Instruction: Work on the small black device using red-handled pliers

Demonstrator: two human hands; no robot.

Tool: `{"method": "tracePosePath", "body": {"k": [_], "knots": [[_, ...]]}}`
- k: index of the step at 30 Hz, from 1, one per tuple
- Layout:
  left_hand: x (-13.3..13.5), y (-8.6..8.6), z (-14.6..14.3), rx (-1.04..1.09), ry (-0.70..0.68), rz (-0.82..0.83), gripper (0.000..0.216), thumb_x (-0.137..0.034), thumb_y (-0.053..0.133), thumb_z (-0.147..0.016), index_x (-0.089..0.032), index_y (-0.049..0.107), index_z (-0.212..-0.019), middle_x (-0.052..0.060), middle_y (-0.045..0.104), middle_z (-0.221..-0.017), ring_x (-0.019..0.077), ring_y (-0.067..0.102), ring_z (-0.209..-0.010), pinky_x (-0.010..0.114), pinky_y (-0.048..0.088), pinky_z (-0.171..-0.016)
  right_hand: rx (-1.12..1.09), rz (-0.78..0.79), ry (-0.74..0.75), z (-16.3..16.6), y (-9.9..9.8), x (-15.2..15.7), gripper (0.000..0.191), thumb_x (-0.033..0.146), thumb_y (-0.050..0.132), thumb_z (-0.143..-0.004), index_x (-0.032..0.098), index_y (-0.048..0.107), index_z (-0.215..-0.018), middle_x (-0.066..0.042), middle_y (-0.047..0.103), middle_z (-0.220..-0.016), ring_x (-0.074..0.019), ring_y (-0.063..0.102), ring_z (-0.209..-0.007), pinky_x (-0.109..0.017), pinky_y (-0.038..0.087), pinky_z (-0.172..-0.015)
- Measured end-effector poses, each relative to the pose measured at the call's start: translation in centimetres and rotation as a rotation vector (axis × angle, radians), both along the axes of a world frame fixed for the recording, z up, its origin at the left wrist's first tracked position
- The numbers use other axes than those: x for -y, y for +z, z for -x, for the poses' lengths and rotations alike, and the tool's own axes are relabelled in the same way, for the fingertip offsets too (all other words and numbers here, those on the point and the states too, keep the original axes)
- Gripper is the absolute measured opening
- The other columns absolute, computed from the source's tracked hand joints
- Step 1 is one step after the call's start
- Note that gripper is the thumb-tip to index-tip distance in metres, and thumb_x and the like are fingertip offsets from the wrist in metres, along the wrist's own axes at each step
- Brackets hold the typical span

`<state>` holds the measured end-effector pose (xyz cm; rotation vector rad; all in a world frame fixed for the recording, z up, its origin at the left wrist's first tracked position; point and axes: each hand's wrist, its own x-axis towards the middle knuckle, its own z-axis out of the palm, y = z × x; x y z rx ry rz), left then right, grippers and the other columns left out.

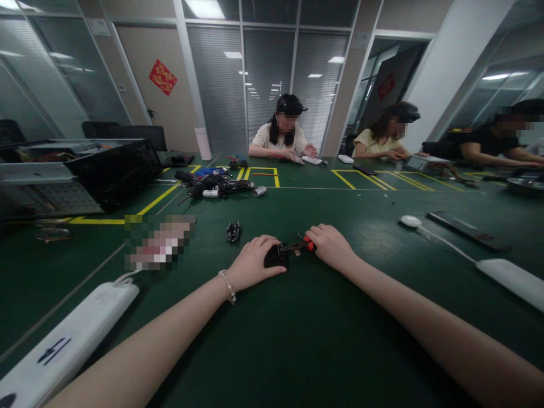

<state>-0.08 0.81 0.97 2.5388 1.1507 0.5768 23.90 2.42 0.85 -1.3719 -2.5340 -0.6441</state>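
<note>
My left hand (255, 259), with a bracelet at the wrist, is closed around a small black part (276, 259) on the green table, thumb on the near side and fingers on the far side. My right hand (330, 245) grips red-handled pliers (297, 246) whose jaws point left and reach the black part. Whether the jaws pinch anything on it I cannot make out. A tiny pale scrap (297, 253) lies under the pliers. To the left of my hands sits another small dark piece (233, 232) with lighter inner parts.
A computer case (114, 170) stands at the left, with tools (212, 184) beyond my left hand. A white elongated box (76, 334) lies near left; another (514, 277) is at right, by a dark flat bar (465, 229). People (283, 133) work across the green table (297, 340).
</note>
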Motion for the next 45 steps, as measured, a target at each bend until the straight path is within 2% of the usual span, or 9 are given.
{"method": "tracePosePath", "body": {"k": [20, 33, 45], "knots": [[-0.28, -0.4, 0.09, 0.01, -0.006, -0.018, 0.053, -0.053, 0.055, -0.072, -0.024, 0.044, -0.116, 0.005, 0.05, -0.117, 0.0248, 0.044, -0.107, 0.04, 0.036, -0.089, -0.003, 0.014, 0.009, 0.1, -0.11, -0.17, 0.021, 0.004, 0.043, -0.073, 0.013, 0.057, -0.086, -0.007, 0.057, -0.083, -0.0167, 0.046, -0.074, -0.028, 0.033, -0.067], [0.07, 0.3, 0.07, 0.01, 0.002, 0.034, 0.053, -0.055, 0.054, -0.072, -0.025, 0.044, -0.115, 0.003, 0.05, -0.115, 0.0243, 0.045, -0.105, 0.039, 0.038, -0.086, -0.009, 0.041, -0.001, 0.09, 0.07, -0.17, 0.02, 0.005, 0.044, -0.073, 0.013, 0.057, -0.085, -0.007, 0.057, -0.082, -0.0159, 0.047, -0.072, -0.027, 0.034, -0.065], [-0.03, -0.1, -0.06, -0.009, 0.007, -0.021, 0.055, -0.053, 0.054, -0.073, -0.023, 0.042, -0.117, 0.005, 0.048, -0.118, 0.0247, 0.043, -0.108, 0.04, 0.036, -0.089, -0.006, 0.047, 0.012, 0.21, 0.17, -0.12, 0.02, 0.004, 0.044, -0.072, 0.013, 0.057, -0.085, -0.007, 0.057, -0.081, -0.0162, 0.047, -0.072, -0.027, 0.034, -0.065]]}}
